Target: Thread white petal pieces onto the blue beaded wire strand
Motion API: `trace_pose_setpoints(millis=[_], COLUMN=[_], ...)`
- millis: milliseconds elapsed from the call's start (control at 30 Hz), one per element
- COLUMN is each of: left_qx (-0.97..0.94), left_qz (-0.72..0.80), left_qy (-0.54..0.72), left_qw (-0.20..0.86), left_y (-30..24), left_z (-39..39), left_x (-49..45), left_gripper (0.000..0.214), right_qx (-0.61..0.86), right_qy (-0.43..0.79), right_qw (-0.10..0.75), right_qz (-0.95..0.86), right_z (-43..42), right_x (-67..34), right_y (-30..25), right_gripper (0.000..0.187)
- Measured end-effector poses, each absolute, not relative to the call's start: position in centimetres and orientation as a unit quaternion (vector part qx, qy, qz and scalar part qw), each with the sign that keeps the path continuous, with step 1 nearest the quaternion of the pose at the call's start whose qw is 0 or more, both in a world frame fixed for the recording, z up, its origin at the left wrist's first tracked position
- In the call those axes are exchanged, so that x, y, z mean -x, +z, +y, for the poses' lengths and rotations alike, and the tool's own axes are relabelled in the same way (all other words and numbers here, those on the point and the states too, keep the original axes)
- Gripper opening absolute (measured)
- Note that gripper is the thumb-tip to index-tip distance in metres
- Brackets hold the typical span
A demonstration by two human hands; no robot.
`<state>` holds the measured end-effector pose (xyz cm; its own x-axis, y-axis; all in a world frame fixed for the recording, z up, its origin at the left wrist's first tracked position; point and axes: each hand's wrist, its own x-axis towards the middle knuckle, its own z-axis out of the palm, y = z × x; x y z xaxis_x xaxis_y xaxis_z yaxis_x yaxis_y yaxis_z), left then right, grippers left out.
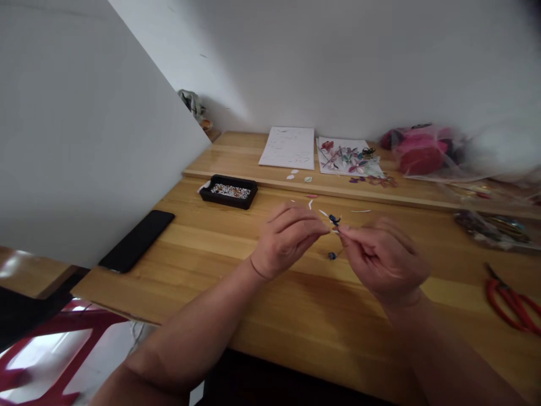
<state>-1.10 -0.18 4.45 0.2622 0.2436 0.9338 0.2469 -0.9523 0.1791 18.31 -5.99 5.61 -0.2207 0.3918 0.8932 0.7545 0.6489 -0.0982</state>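
Note:
My right hand [380, 256] pinches a small dark blue ornament [335, 220] between thumb and forefinger, above the middle of the table. Its exact kind is too small to make out. My left hand [289, 234] is just to the left, fingers drawn together with their tips close to the ornament. Whatever those tips grip, if anything, is hidden. Below the fingers shows a round dark blue piece [332, 256], with a thin stem-like line running toward my right hand. Thin white strips [310, 204] lie behind my hands.
A black tray of small beads [230, 192] and a black phone [137, 241] are at left. Red-handled pliers [509, 299] lie at right, near a clear bag [499, 228]. The raised back ledge holds white paper [288, 148], flower-like pieces [349, 158] and a pink bundle [425, 149].

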Motion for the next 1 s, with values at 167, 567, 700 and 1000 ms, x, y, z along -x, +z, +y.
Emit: trace_pose_setpoints(millis=[167, 567, 700, 1000], left_qx=[0.781, 0.788, 0.789, 0.771], left_qz=[-0.171, -0.178, -0.176, -0.214], left_qy=[-0.598, -0.585, -0.584, -0.560], left_qw=[0.064, 0.076, 0.072, -0.216], left_y=[5.0, 5.2, 5.2, 5.6], left_z=[-0.6, -1.0, -1.0, -0.9], left_x=[1.4, 1.5, 1.4, 1.2], left_gripper=[0.015, 0.018, 0.017, 0.020], right_qx=[0.370, 0.350, 0.352, 0.365], right_qy=[-0.226, -0.241, -0.238, -0.200], right_qw=[0.479, 0.464, 0.468, 0.469], right_qz=[-0.763, -0.777, -0.775, -0.779], right_z=[-6.5, -6.8, -6.7, -6.4], right_x=[-18.8, -18.4, -18.3, -18.1], right_y=[5.4, 6.2, 6.3, 6.4], right_gripper=[0.040, 0.036, 0.033, 0.027])
